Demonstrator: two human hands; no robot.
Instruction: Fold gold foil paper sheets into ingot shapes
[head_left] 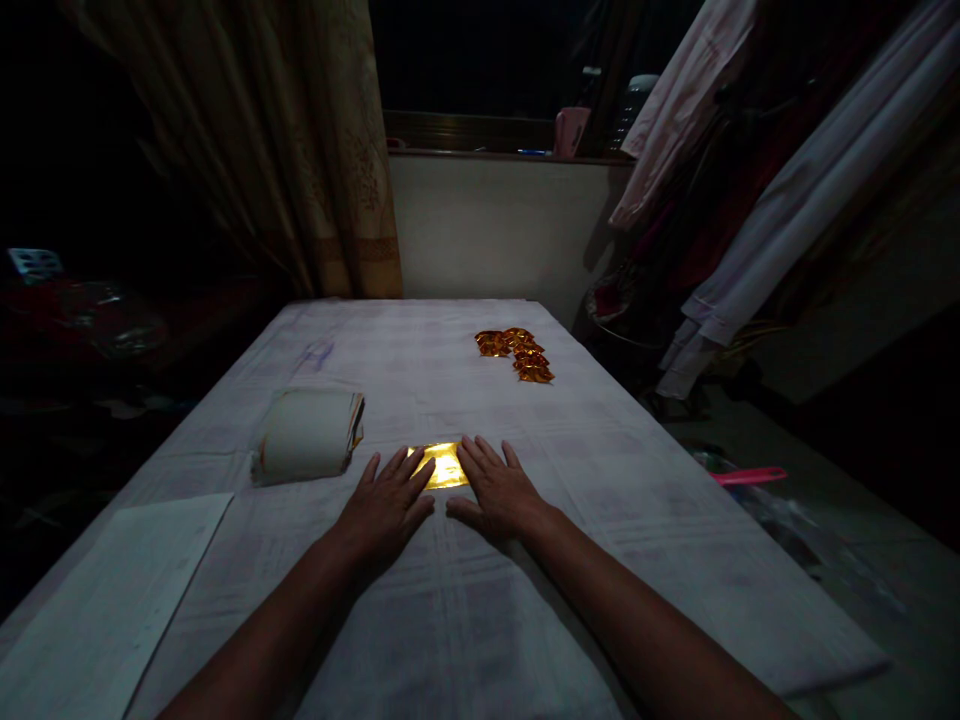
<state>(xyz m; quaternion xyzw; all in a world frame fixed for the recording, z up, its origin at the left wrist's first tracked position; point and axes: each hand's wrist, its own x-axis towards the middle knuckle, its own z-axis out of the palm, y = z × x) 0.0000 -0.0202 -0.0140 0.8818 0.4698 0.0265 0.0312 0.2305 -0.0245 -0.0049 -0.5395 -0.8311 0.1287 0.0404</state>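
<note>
A shiny gold foil sheet [448,466] lies flat on the cloth-covered table [420,640]. My left hand [386,500] rests on its left end, fingers stretched out and slightly spread. On the right end lie the fingertips of my right hand [499,490], also flat and open, with the thumb pointing toward the left one. Both hands are palm down, and part of the foil is hidden under the fingers. Left of my left hand sits a thick stack of pale sheets [304,435]. Farther back on the right is a group of several folded gold foil pieces [517,350].
A white paper sheet [112,590] lies at the table's left front. Behind the table are a curtain [330,150] and a windowsill with a pink cup [571,130]. Hanging clothes [787,190] line the right side. A pink-handled object [750,476] is beyond the right edge.
</note>
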